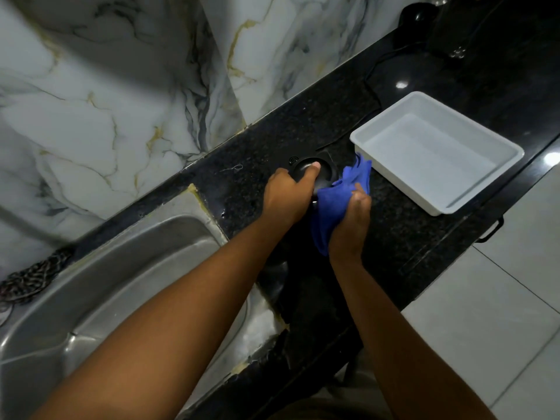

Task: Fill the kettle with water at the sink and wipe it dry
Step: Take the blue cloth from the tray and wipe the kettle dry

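At frame centre, the black kettle (313, 174) stands on the dark surface (403, 234), between the steel sink (121, 268) at lower left and a white tray (436, 153) at right. The left hand (288, 195) wraps its grip over the kettle's top; the right hand (351, 222) clutches a blue cloth (336, 204) against the kettle's side.

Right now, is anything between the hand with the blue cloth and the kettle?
Nothing visible. The right hand presses the blue cloth straight against the black kettle, while the left hand holds its top. The white tray sits apart, off to the right on the counter.
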The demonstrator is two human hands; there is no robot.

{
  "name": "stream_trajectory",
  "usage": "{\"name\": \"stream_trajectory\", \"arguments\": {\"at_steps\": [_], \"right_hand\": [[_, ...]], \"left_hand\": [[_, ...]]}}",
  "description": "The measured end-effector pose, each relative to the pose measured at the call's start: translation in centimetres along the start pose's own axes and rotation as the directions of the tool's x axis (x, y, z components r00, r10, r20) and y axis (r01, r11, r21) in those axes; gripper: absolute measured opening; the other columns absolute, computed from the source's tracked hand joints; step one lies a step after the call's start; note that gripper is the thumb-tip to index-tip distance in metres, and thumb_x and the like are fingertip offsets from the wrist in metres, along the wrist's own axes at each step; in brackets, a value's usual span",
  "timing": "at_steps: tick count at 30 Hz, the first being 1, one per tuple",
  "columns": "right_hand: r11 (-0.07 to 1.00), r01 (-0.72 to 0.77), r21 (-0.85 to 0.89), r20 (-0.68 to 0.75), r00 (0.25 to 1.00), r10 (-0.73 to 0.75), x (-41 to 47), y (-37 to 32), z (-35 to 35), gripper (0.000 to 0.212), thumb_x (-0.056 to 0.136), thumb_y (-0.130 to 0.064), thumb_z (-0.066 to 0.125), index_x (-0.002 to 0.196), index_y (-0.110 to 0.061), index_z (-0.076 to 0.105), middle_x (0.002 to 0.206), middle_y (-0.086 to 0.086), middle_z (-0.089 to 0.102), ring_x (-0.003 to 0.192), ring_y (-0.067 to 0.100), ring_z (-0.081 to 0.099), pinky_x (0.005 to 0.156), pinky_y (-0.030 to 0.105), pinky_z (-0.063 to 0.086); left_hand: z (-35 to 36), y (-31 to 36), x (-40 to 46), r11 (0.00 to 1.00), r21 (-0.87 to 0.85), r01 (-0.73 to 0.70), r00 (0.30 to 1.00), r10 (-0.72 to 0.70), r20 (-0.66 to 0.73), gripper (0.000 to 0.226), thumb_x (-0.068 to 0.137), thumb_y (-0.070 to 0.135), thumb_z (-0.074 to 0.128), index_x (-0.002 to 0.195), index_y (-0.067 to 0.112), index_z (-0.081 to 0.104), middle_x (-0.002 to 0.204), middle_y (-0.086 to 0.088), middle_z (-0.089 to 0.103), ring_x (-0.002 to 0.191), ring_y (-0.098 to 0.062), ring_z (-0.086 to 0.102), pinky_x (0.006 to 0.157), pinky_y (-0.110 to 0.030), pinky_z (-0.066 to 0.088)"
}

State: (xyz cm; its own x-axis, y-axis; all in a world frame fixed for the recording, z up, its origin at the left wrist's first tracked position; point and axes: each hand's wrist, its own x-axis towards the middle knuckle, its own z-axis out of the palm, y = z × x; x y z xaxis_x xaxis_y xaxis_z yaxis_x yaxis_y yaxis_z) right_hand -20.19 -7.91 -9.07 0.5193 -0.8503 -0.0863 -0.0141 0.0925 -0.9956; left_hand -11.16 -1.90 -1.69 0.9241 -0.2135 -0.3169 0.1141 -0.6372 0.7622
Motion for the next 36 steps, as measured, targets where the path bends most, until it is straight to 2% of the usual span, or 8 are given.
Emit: {"name": "stream_trajectory", "arguments": {"at_steps": [3, 6, 12, 19, 23, 29, 34, 36], "right_hand": [[0.993, 0.067, -0.097, -0.067, 0.995, -0.073, -1.4, 0.8, 1.6, 0.054, 0.098, -0.047, 0.035, 0.140, -0.013, 0.044, 0.152, 0.013, 0.043, 0.138, 0.010, 0.041, 0.117, 0.031, 0.031], [0.914, 0.245, -0.324, 0.067, 0.970, -0.236, -1.5, 4.4, 0.7, 0.071, 0.099, -0.046, 0.039, 0.153, -0.002, 0.025, 0.161, 0.024, 0.027, 0.151, 0.035, 0.025, 0.123, 0.054, 0.020], [0.926, 0.177, -0.333, 0.201, 0.973, -0.113, -1.4, 8.3, -2.6, 0.094, 0.086, -0.061, 0.053, 0.154, -0.007, 0.017, 0.163, 0.019, 0.025, 0.150, 0.032, 0.028, 0.121, 0.053, 0.029], [0.972, 0.184, -0.145, -0.083, 0.977, -0.197, 0.5, 2.0, 2.0, 0.076, 0.097, -0.064, 0.032, 0.140, -0.002, 0.045, 0.149, 0.020, 0.048, 0.137, 0.031, 0.046, 0.114, 0.039, 0.036], [0.966, 0.207, -0.158, -0.125, 0.966, -0.227, 1.3, 2.4, 2.5, 0.059, 0.102, -0.042, 0.023, 0.143, -0.010, 0.051, 0.151, 0.009, 0.051, 0.142, 0.022, 0.043, 0.119, 0.034, 0.028], [0.996, -0.069, 0.059, -0.189, 0.979, 0.079, 1.5, 4.7, 1.4, 0.058, 0.099, -0.038, 0.028, 0.137, -0.006, 0.057, 0.145, 0.014, 0.056, 0.136, 0.022, 0.050, 0.117, 0.047, 0.035], [0.981, 0.157, -0.112, -0.194, 0.965, -0.177, 1.6, 3.2, 3.2, 0.055, 0.101, -0.041, 0.030, 0.138, -0.010, 0.057, 0.146, 0.010, 0.057, 0.137, 0.022, 0.049, 0.117, 0.033, 0.032], [0.988, 0.127, -0.089, -0.192, 0.971, -0.142, 1.8, 4.2, 2.9, 0.053, 0.102, -0.037, 0.031, 0.138, -0.007, 0.057, 0.144, 0.012, 0.058, 0.136, 0.023, 0.051, 0.118, 0.035, 0.034]], "left_hand": [[0.0, -0.1, 0.1, 1.000, 0.001, -0.023, 0.999, 0.023, -0.027, 0.074, 0.091, 0.063, 0.060, 0.134, 0.003, 0.057, 0.133, -0.017, 0.064, 0.120, -0.033, 0.061, 0.107, -0.046, 0.048], [-0.1, -0.1, -0.2, 1.000, -0.006, -0.021, 0.999, 0.021, -0.034, 0.071, 0.090, 0.065, 0.059, 0.129, 0.006, 0.060, 0.127, -0.015, 0.066, 0.114, -0.031, 0.064, 0.103, -0.047, 0.051], [-0.2, 0.0, -0.3, 1.000, -0.003, -0.014, 1.000, 0.014, -0.015, 0.071, 0.088, 0.066, 0.059, 0.128, 0.007, 0.059, 0.125, -0.012, 0.066, 0.112, -0.030, 0.064, 0.100, -0.048, 0.053], [-0.2, 0.1, -0.4, 0.999, 0.032, -0.039, 0.998, 0.040, -0.050, 0.065, 0.089, 0.066, 0.058, 0.119, 0.008, 0.064, 0.118, -0.012, 0.069, 0.108, -0.030, 0.065, 0.099, -0.045, 0.053], [-0.1, 0.1, -0.4, 0.999, 0.028, -0.031, 0.998, 0.033, -0.062, 0.067, 0.089, 0.066, 0.058, 0.121, 0.007, 0.063, 0.122, -0.013, 0.068, 0.110, -0.031, 0.064, 0.101, -0.045, 0.052], [-0.1, 0.0, -0.4, 1.000, 0.015, -0.012, 0.999, 0.012, -0.046, 0.069, 0.087, 0.068, 0.059, 0.123, 0.010, 0.062, 0.124, -0.011, 0.066, 0.111, -0.030, 0.063, 0.101, -0.047, 0.053], [0.0, 0.0, -0.4, 0.999, 0.031, -0.030, 0.996, 0.033, -0.083, 0.068, 0.087, 0.067, 0.059, 0.121, 0.009, 0.064, 0.123, -0.013, 0.068, 0.113, -0.032, 0.064, 0.100, -0.042, 0.051], [0.0, 0.1, -0.4, 0.999, 0.039, -0.030, 0.996, 0.033, -0.077, 0.068, 0.087, 0.068, 0.058, 0.121, 0.010, 0.064, 0.124, -0.012, 0.068, 0.113, -0.032, 0.064, 0.101, -0.043, 0.051]]}}
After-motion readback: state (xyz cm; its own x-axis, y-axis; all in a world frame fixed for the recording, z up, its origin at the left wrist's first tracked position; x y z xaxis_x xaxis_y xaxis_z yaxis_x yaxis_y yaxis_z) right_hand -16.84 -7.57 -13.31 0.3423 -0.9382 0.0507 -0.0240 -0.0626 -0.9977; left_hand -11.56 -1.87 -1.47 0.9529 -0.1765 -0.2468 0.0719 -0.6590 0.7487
